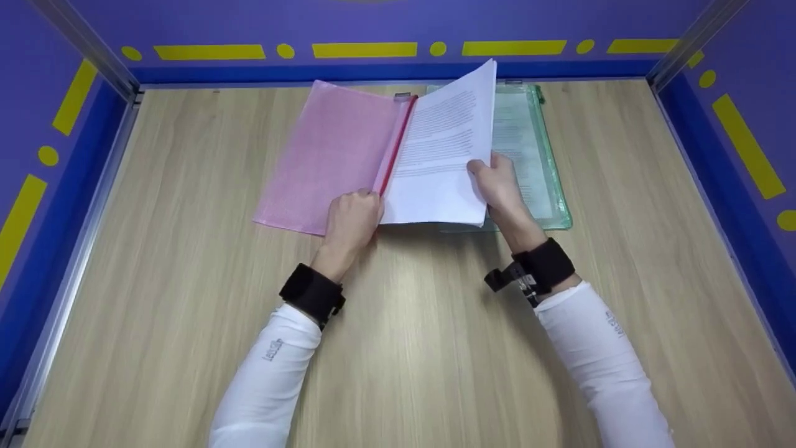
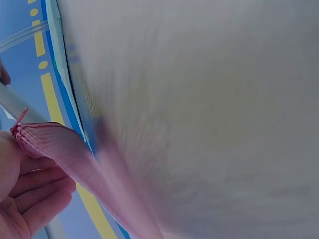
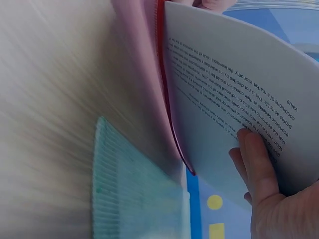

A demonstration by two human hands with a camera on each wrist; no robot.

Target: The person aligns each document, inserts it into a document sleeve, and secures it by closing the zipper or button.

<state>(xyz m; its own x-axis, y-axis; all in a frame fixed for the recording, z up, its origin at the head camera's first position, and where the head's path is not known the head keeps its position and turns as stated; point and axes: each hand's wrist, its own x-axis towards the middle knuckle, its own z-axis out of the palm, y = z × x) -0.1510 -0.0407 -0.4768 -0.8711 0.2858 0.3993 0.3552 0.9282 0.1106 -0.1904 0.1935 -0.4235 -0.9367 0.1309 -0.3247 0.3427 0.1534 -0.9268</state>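
A pink mesh zip pouch (image 1: 336,149) lies tilted at the back of the table, its red zipper edge (image 1: 395,146) facing right. My left hand (image 1: 352,218) grips the pouch's near corner by the zipper; in the left wrist view the pink fabric (image 2: 84,174) bunches at the fingers. A stack of printed papers (image 1: 444,143) stands at the pouch's mouth, its right side raised. With thumb and fingers, my right hand (image 1: 499,182) pinches the stack's right edge. In the right wrist view the papers (image 3: 224,84) bow, and their left edge runs along the red zipper.
A green zip pouch (image 1: 553,168) with printed sheets in it lies on the wooden table (image 1: 186,249), partly under the raised papers. Behind the table stands a purple and blue wall (image 1: 373,68) with yellow marks. Side walls border the left and right.
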